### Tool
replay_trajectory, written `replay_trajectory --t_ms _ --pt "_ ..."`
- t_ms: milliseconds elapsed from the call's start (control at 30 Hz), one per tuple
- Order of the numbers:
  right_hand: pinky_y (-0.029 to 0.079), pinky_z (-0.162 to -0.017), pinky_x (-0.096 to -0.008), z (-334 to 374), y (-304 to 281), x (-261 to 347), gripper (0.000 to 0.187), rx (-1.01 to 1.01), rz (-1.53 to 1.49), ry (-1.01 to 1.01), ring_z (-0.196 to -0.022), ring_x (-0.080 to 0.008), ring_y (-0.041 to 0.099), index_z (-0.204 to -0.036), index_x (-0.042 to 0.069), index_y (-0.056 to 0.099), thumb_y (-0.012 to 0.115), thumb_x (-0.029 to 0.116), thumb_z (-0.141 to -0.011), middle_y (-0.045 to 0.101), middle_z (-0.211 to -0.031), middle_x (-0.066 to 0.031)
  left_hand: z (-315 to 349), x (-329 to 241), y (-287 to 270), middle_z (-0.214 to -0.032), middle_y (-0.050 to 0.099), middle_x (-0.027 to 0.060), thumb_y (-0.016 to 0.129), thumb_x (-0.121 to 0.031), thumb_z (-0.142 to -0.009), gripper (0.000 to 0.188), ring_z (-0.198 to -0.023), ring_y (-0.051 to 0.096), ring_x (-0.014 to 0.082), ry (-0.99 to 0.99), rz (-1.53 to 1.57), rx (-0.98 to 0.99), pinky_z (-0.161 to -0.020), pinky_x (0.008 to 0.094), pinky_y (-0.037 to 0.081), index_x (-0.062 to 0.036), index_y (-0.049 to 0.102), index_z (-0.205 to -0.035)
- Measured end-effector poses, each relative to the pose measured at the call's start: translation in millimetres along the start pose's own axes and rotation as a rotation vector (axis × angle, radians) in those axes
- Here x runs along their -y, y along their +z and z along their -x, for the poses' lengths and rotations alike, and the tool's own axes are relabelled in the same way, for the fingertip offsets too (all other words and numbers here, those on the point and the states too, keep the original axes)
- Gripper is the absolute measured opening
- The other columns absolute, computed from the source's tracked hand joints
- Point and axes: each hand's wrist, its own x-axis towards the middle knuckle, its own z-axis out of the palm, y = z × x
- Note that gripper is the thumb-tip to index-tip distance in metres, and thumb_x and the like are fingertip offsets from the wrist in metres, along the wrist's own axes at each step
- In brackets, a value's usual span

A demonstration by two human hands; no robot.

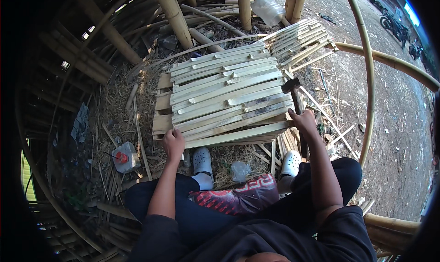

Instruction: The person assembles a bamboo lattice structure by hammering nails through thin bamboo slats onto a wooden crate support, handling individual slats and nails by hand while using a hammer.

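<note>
A slatted bamboo panel (224, 94) lies before me, its pale strips running side to side across wider boards that show at its left edge. My left hand (173, 145) is closed at the left end of the nearest bamboo slat (233, 134), at the panel's front edge. My right hand (303, 122) grips a hammer (298, 100) by its wooden handle, the dark head pointing away from me above the panel's right edge. That hand is also beside the right end of the same slat; whether its fingers touch the slat I cannot tell.
Another slatted piece (302, 42) lies beyond, at the far right. Bamboo poles (172, 14) stand behind the panel, and a curved pole (368, 78) rises at right. A clear plastic container (126, 157) with a red part sits at left. Loose bamboo offcuts surround my clogs (202, 162).
</note>
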Motion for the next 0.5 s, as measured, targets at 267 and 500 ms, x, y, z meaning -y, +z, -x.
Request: replay_trajectory --t_ms 267,500 --pt "0.051 -0.063 -0.0438 7.2 9.7 -4.2 0.054 -0.012 -0.009 -0.029 -0.061 -0.0309 0.068 -0.076 -0.004 0.071 0.073 0.049 -0.085 0.064 -0.061 -0.0184 -8.9 -1.7 -8.9 -0.073 0.064 0.0250 0.055 -0.029 -0.098 0.040 -0.074 0.063 0.0458 0.045 0.013 -0.055 -0.069 0.0514 0.046 0.0040 0.063 -0.077" --pt "0.049 -0.059 -0.0402 14.8 12.9 -4.0 0.052 -0.008 -0.118 0.012 -0.058 -0.0236 0.066 -0.076 -0.004 0.071 0.073 0.046 -0.087 0.065 -0.060 -0.0158 -21.5 -7.9 -22.0 -0.071 0.062 0.0231 0.055 -0.028 -0.098 0.040 -0.070 0.061 0.0446 0.082 0.007 -0.085 -0.067 0.0495 0.046 0.0038 0.062 -0.076"
